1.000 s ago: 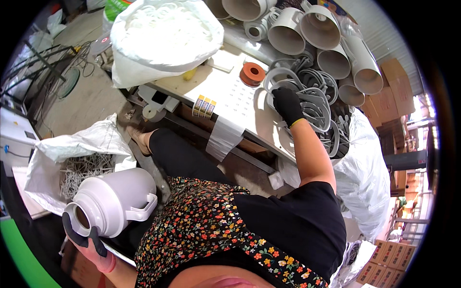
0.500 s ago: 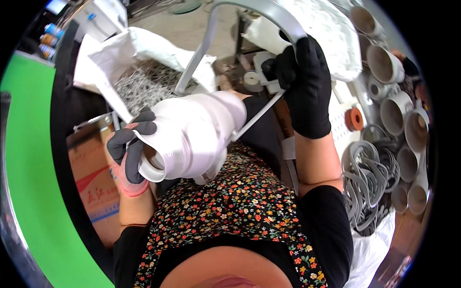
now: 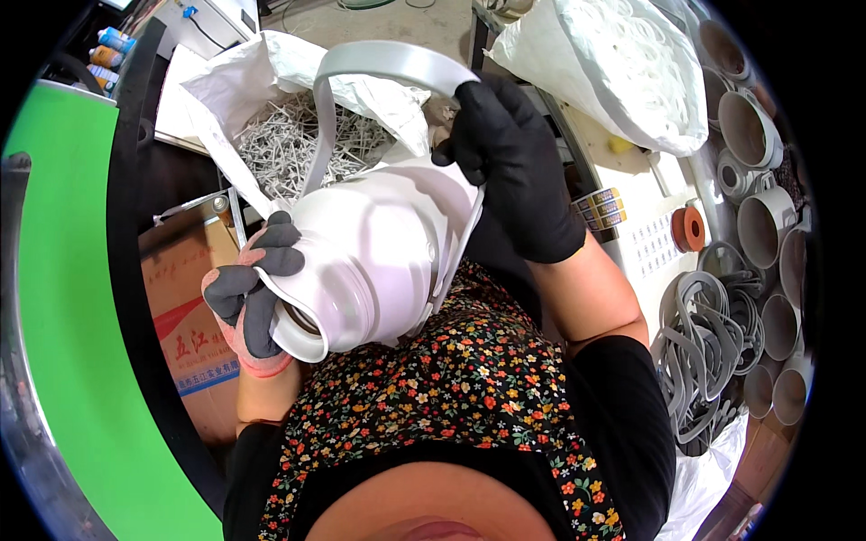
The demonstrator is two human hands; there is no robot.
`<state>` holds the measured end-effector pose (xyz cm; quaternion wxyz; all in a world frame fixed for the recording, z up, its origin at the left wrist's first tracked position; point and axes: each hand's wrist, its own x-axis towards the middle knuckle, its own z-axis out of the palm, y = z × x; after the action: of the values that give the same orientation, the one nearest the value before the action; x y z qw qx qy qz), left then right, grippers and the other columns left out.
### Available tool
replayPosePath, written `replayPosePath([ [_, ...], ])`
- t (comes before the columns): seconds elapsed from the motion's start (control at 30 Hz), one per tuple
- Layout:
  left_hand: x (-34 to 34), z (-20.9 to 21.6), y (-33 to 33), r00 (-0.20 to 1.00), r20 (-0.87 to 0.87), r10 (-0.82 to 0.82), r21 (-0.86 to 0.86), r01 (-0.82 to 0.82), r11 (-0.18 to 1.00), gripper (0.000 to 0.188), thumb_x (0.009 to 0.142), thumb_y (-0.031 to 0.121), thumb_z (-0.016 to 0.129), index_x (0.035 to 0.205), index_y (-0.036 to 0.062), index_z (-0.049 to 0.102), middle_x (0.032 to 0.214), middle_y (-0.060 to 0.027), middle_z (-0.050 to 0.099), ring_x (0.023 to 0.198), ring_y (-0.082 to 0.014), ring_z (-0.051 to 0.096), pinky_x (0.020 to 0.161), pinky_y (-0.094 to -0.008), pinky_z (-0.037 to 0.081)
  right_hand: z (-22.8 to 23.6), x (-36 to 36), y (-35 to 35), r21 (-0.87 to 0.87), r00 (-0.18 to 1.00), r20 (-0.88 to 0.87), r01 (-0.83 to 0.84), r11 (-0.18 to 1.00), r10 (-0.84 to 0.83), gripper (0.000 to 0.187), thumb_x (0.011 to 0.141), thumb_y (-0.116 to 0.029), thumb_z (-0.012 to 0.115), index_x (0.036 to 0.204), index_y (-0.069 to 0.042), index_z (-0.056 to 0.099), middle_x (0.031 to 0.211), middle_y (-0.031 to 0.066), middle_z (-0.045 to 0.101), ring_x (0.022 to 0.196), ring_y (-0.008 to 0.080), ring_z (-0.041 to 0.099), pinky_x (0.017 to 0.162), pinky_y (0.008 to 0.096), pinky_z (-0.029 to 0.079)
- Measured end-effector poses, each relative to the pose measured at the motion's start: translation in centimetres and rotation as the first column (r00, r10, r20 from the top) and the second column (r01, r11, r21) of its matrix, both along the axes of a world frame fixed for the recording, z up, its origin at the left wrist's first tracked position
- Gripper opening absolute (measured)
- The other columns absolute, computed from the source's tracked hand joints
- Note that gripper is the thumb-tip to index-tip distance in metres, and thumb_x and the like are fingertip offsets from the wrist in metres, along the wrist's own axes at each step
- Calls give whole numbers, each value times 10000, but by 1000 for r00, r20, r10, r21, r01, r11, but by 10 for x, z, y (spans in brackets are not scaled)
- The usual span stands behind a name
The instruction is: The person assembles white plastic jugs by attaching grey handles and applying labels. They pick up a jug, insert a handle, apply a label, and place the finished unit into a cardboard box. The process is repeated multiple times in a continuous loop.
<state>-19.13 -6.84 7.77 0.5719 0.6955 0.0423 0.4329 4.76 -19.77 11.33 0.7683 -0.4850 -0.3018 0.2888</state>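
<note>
A white plastic jug-like vessel point(image 3: 374, 239) lies on its side across my lap, its open mouth toward the lower left. My left hand point(image 3: 255, 293), in a pink glove with grey fingers, is closed on the rim of that mouth. From the vessel's far side a grey plastic strap handle point(image 3: 397, 58) arches up and over to the right. My right hand point(image 3: 516, 171), in a black glove, grips the strap near its right end, close to the vessel's base. The fingertips are partly hidden behind the strap.
A white sack point(image 3: 216, 90) of thin grey pins stands beyond the vessel. On the right are a sack of white rings point(image 3: 631, 77), a brown tape roll point(image 3: 687, 229), a heap of grey straps point(image 3: 699, 334) and several white vessels point(image 3: 762, 225). A green tabletop point(image 3: 63, 270) lies left.
My right hand has come down and left, bringing the strap lower and closer over the vessel. The vessel has turned slightly, and my left hand keeps its hold on the rim.
</note>
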Motion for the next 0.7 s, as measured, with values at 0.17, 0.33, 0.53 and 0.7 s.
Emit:
replayPosePath([
  [0.17,12,7,-4,1000,-27,4,35,-3,999,138,843,160,544,884,57,462,792,-132,679,939,-355,635,1001,-571,396,22,17,-1,-39,993,120,-18,999,22,288,982,-297,519,977,-15,583,547,-11,427,472,70,393,621,255,480],
  [0.33,24,12,-13,999,-39,-30,18,31,999,187,848,209,574,863,58,465,764,-121,682,911,-347,646,981,-560,416,26,31,0,-56,999,42,-17,998,20,310,965,-306,556,1059,-13,595,549,-29,425,472,63,403,639,257,485],
  [0.53,25,8,-18,996,-86,14,0,-14,1000,151,856,168,527,938,80,437,820,-129,684,974,-355,629,998,-571,397,12,23,-1,51,991,92,89,995,-93,373,899,-296,662,1126,-8,593,743,26,599,628,73,561,609,245,483],
  [0.7,7,33,-25,955,-275,-115,425,228,876,222,755,170,608,955,98,545,854,-105,684,1006,-318,619,962,-531,410,-33,-16,-20,-142,985,-163,-76,987,53,375,895,-181,617,1229,-22,550,1029,38,591,946,111,548,834,268,460],
])
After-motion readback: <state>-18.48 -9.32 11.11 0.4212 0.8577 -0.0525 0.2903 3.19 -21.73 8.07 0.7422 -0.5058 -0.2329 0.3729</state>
